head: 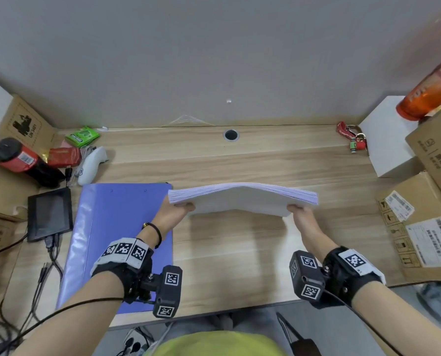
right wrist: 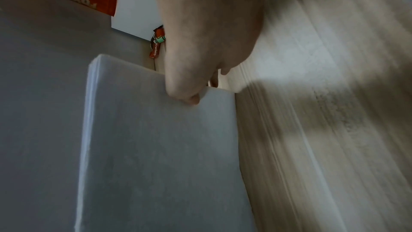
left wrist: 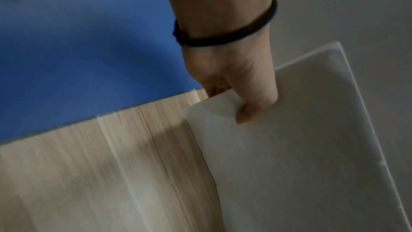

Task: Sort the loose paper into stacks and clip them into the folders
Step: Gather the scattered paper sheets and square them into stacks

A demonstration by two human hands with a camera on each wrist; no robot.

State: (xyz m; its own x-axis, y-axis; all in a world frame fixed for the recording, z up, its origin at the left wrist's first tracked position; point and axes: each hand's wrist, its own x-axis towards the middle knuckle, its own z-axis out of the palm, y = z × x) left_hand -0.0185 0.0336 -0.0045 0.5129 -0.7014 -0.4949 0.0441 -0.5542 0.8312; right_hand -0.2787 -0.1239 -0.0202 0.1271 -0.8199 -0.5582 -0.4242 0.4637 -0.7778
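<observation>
A thick stack of white paper (head: 242,200) hangs above the middle of the wooden desk (head: 240,253), bowed upward at its centre. My left hand (head: 181,208) grips its left edge, thumb on the near face (left wrist: 252,110). My right hand (head: 297,211) grips the right edge, thumb pressed on the sheet (right wrist: 187,98). The same stack (left wrist: 301,147) fills the right of the left wrist view and the stack (right wrist: 156,147) fills the lower middle of the right wrist view. A blue folder (head: 116,227) lies flat on the desk to the left, under my left forearm.
Cardboard boxes (head: 425,227) and an orange bottle (head: 430,91) crowd the right side. At left are a small black screen (head: 50,214), a white controller (head: 91,165), a red can (head: 19,155) and cables. A red keychain (head: 350,137) lies far right. The wall stands behind.
</observation>
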